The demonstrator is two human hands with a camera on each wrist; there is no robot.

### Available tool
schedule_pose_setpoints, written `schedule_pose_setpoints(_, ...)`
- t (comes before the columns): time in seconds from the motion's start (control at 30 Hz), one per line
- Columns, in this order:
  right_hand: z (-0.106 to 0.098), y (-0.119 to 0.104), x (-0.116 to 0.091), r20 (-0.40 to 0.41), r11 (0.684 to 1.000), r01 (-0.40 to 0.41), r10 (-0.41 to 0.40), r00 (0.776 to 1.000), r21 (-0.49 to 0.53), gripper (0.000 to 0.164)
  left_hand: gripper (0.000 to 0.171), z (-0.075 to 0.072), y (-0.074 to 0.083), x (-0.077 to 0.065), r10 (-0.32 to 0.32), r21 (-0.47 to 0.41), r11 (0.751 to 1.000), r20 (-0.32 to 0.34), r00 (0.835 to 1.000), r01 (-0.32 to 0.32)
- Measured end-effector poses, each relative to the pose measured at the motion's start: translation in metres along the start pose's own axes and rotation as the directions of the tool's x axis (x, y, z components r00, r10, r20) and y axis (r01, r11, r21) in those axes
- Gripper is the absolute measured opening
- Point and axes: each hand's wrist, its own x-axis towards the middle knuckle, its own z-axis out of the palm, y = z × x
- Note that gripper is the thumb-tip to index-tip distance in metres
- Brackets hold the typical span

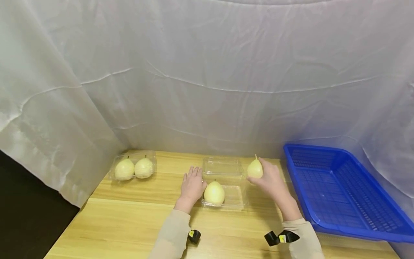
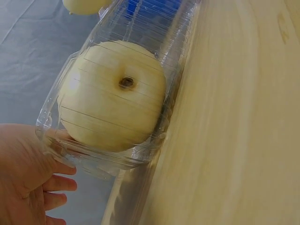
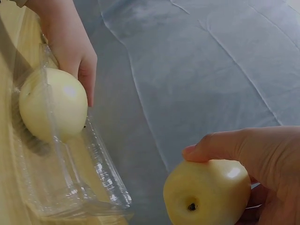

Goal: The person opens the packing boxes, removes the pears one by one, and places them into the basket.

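Note:
A clear plastic clamshell box (image 1: 237,208) lies open on the table with its lid folded back. One yellow pear (image 1: 214,193) sits in its left half. My left hand (image 1: 192,185) rests against the box's left side, fingers extended; in the left wrist view its thumb touches the box's rim while the other fingers (image 2: 57,183) stay apart from the plastic. My right hand (image 1: 271,178) pinches a second pear (image 1: 254,169) between thumb and fingers, stem upward, raised to the right of the box. The right wrist view shows this held pear (image 3: 206,194) from its blossom end.
Another clear box (image 1: 154,163) with two pears (image 1: 124,169) stands at the back left of the table (image 1: 129,223). A large blue plastic basket (image 1: 355,230) takes up the right side. Pale cloth (image 1: 207,72) hangs behind and at both sides.

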Motion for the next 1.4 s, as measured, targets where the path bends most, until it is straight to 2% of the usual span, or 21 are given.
schedule_pose_setpoints(0.33,-0.018,-0.008,0.006,-0.044,0.998,0.043,-0.045,0.998,-0.042,0.075,0.058,0.0,-0.003,0.001,0.008,0.01,1.0,-0.02,1.0,-0.008)
schedule_pose_setpoints(0.77,-0.036,-0.008,0.014,-0.048,0.997,0.057,-0.06,0.997,-0.06,0.077,0.06,-0.002,-0.003,0.002,-0.003,0.01,1.0,-0.028,1.0,0.003)
schedule_pose_setpoints(0.93,-0.044,-0.006,0.017,-0.065,0.995,0.073,-0.078,0.995,-0.074,0.077,0.06,-0.002,-0.003,0.002,-0.009,0.001,1.0,-0.024,1.0,0.009)
schedule_pose_setpoints(1.07,-0.053,-0.003,0.019,-0.05,0.995,0.057,-0.062,0.997,-0.085,0.079,0.061,0.0,-0.003,0.003,-0.017,-0.004,1.0,-0.016,1.0,0.017)
schedule_pose_setpoints(1.4,-0.081,0.005,0.022,-0.056,0.99,0.052,-0.059,0.997,-0.131,0.08,0.059,-0.002,-0.005,0.004,-0.008,-0.008,1.0,-0.037,0.999,0.008)
